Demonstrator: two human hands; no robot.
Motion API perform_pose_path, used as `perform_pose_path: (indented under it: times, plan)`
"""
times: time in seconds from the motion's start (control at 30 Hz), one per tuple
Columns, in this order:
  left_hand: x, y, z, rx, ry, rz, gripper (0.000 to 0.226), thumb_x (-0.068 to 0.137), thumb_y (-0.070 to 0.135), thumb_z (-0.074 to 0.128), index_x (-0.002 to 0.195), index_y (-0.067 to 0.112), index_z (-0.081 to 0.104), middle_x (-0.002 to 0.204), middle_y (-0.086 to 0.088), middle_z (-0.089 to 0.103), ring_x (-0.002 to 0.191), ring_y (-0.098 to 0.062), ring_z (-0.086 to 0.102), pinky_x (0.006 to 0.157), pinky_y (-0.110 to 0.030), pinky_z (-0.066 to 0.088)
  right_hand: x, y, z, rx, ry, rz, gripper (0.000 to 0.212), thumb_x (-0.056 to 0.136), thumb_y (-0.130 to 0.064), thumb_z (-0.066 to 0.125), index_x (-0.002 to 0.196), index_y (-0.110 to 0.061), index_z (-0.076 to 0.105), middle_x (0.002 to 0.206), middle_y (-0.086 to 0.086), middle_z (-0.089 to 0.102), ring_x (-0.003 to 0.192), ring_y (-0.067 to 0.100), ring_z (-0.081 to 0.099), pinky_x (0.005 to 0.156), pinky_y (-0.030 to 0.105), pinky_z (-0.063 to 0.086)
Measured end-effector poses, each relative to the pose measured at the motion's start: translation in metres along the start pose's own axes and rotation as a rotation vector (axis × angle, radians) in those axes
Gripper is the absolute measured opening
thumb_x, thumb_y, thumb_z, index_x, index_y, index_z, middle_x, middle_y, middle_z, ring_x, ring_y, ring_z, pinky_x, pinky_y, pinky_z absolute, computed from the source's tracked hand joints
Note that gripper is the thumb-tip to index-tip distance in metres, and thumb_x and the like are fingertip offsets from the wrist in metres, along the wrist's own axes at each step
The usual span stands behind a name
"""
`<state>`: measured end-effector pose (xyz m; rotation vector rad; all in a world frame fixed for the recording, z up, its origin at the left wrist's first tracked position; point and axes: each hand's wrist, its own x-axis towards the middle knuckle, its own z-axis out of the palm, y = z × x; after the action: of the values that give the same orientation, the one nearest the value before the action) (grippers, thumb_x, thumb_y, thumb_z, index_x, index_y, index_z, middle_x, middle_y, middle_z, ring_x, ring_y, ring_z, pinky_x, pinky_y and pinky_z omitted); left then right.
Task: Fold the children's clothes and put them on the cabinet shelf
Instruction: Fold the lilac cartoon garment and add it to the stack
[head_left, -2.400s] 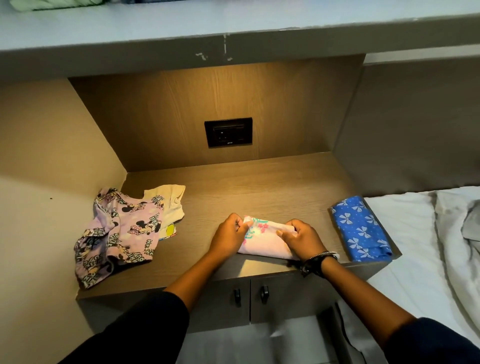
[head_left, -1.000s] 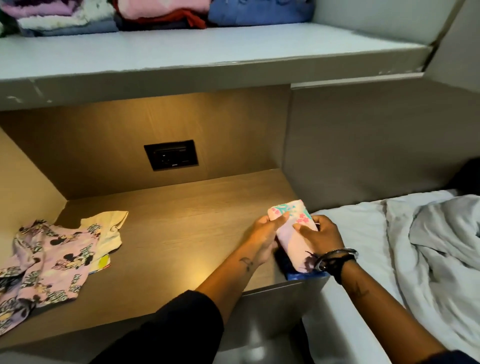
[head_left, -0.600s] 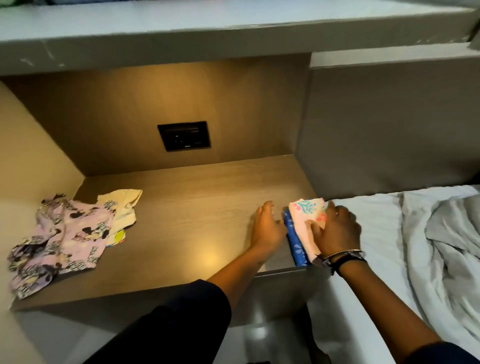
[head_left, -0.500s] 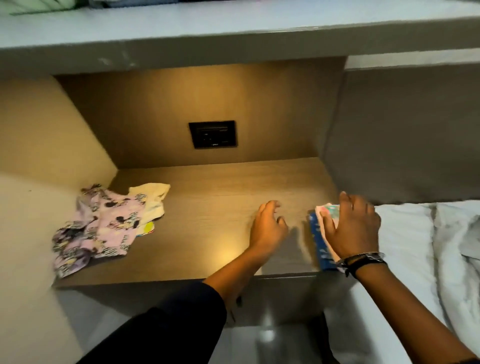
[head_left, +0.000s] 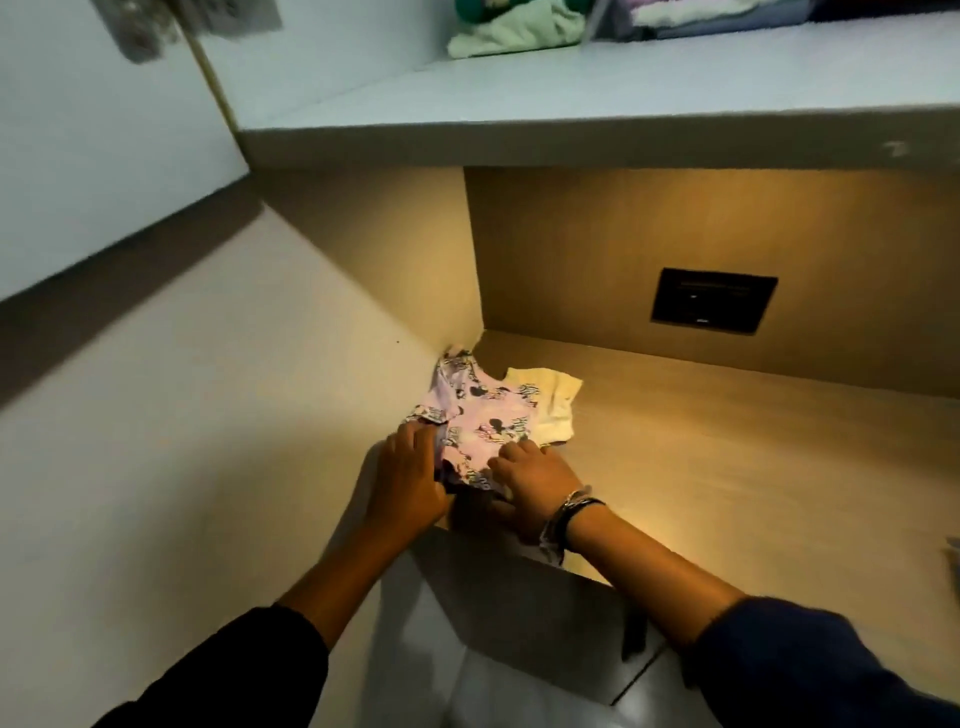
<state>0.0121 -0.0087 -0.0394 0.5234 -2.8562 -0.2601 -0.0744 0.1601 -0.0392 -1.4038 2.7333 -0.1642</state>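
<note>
I see both hands down on the lilac garment (head_left: 480, 426), the one printed with cartoon mice, which lies crumpled in the left corner of the wooden counter (head_left: 727, 467), near its front edge. My left hand (head_left: 410, 478) comes in from the left side of the cloth; its fingers curl over the cloth's left edge and pinch a fold of it, so I read that hand as closed on the garment. My right hand (head_left: 535, 475) sits just to the right, knuckles up, fingertips pressed onto the lower right part of the same cloth; I cannot tell whether it grips the fabric or only rests on it. The garment stretches away from both hands toward the back corner, where its far end touches the side wall (head_left: 363, 291). A pale yellow garment (head_left: 550, 405) lies partly under the lilac one, showing to its right, beyond my right fingertips and clear of them. A bracelet (head_left: 569, 512) circles the right wrist. On the back panel sits a dark socket plate (head_left: 714, 301), well apart from the clothes. Above, the grey shelf (head_left: 623, 98) carries folded clothes (head_left: 519, 28) at its back, blurred by motion
</note>
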Motion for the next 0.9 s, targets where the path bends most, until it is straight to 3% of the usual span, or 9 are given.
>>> perform_pose_path:
  times: [0.07, 0.17, 0.3, 0.43, 0.53, 0.67, 0.73, 0.9]
  plan:
    - [-0.016, -0.015, 0.009, -0.007, -0.014, 0.059, 0.062, 0.072, 0.011, 0.071, 0.13, 0.004, 0.051, 0.128, -0.021, 0.054, 0.109, -0.041, 0.057, 0.087, -0.045, 0.049, 0.015, -0.016, 0.017, -0.009, -0.027, 0.033, 0.038, 0.088, -0.041, 0.051, 0.115, -0.015, 0.058, 0.116, 0.012, 0.055, 0.109, 0.034, 0.049, 0.086, 0.044, 0.042]
    - [-0.019, -0.025, 0.021, 0.077, -0.213, 0.084, 0.06, 0.082, 0.016, 0.054, 0.14, 0.011, 0.041, 0.139, -0.01, 0.046, 0.123, -0.032, 0.048, 0.098, -0.039, 0.044, 0.023, -0.02, 0.033, -0.031, 0.041, 0.109, 0.029, 0.089, -0.028, 0.049, 0.112, -0.014, 0.06, 0.114, 0.011, 0.057, 0.107, 0.034, 0.051, 0.083, 0.042, 0.043]
    - [-0.001, -0.024, 0.021, 0.088, -0.188, 0.125, 0.04, 0.079, 0.017, 0.054, 0.118, 0.01, 0.055, 0.117, -0.009, 0.058, 0.105, -0.029, 0.055, 0.083, -0.033, 0.045, 0.019, -0.007, 0.027, -0.03, 0.106, 0.106, 0.025, 0.089, -0.028, 0.046, 0.1, -0.015, 0.065, 0.099, 0.009, 0.064, 0.093, 0.032, 0.058, 0.077, 0.038, 0.042]
    - [0.001, -0.03, 0.025, 0.176, -0.151, 0.207, 0.032, 0.074, 0.021, 0.056, 0.104, 0.013, 0.063, 0.099, -0.006, 0.062, 0.091, -0.025, 0.059, 0.075, -0.032, 0.044, 0.002, 0.007, 0.001, 0.265, 0.189, 0.214, 0.016, 0.082, -0.028, 0.049, 0.073, -0.017, 0.056, 0.076, 0.003, 0.059, 0.068, 0.025, 0.054, 0.057, 0.029, 0.034]
    - [-0.007, -0.032, 0.028, 0.262, -0.089, 0.257, 0.023, 0.074, 0.03, 0.061, 0.093, 0.018, 0.067, 0.089, -0.003, 0.064, 0.081, -0.022, 0.061, 0.071, -0.031, 0.045, -0.011, 0.019, -0.021, 0.467, 0.245, 0.266, 0.013, 0.082, -0.024, 0.055, 0.075, -0.013, 0.059, 0.076, 0.005, 0.062, 0.069, 0.025, 0.055, 0.058, 0.035, 0.045]
    - [-0.022, -0.029, 0.033, 0.231, -0.116, 0.279, 0.057, 0.084, 0.065, 0.045, 0.118, 0.022, 0.062, 0.125, -0.003, 0.063, 0.111, -0.026, 0.059, 0.095, -0.042, 0.046, -0.024, 0.026, -0.042, 0.476, 0.281, 0.197, 0.007, 0.082, -0.016, 0.059, 0.081, -0.01, 0.062, 0.078, 0.004, 0.059, 0.069, 0.023, 0.052, 0.058, 0.031, 0.043]
    - [-0.028, -0.022, 0.032, 0.217, -0.159, 0.226, 0.068, 0.08, 0.073, 0.048, 0.123, 0.022, 0.061, 0.127, -0.003, 0.064, 0.113, -0.029, 0.06, 0.095, -0.045, 0.049, -0.027, 0.03, -0.052, 0.505, 0.338, 0.183, 0.004, 0.082, -0.01, 0.058, 0.08, -0.011, 0.062, 0.076, 0.002, 0.057, 0.069, 0.02, 0.051, 0.058, 0.027, 0.039]
    - [-0.021, 0.003, 0.022, 0.081, -0.209, 0.1, 0.04, 0.096, 0.031, 0.05, 0.133, 0.017, 0.053, 0.133, -0.007, 0.059, 0.121, -0.026, 0.054, 0.102, -0.037, 0.045, -0.036, 0.038, -0.078, 0.496, 0.48, 0.145, 0.008, 0.084, -0.005, 0.058, 0.084, -0.003, 0.066, 0.081, 0.012, 0.061, 0.072, 0.026, 0.056, 0.062, 0.034, 0.045]
